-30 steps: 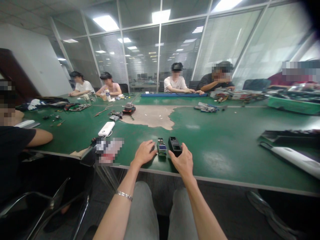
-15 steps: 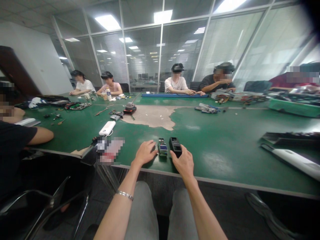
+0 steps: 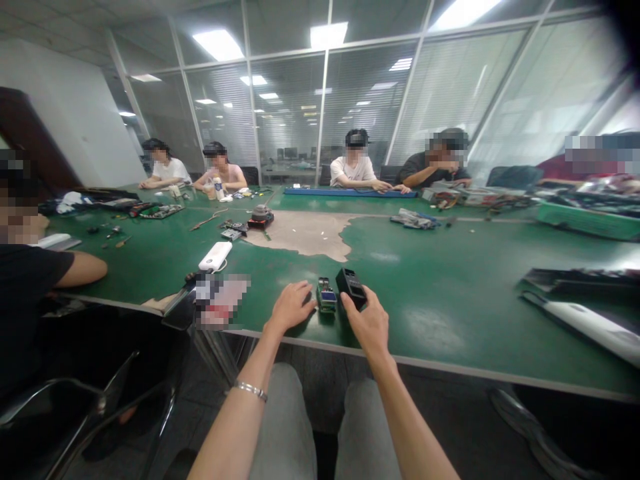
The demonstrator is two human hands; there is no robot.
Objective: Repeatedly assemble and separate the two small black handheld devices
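Observation:
My right hand (image 3: 369,323) grips a small black case (image 3: 351,287) and holds it tilted, lifted a little off the green table (image 3: 440,280). To the left of the case lies a small circuit board with a blue screen (image 3: 326,296). My left hand (image 3: 290,307) rests on the table beside that board, its fingers curled and touching the board's left edge. I cannot make out anything held in the left hand.
A white power bank (image 3: 215,256) and a blurred object (image 3: 220,300) lie to the left. A long white device (image 3: 585,323) lies at the right. Several people sit around the table with tools and parts. A worn bare patch (image 3: 305,235) marks the table's middle.
My right hand has lifted and tilted the black case off the table. The left hand has stayed beside the circuit board.

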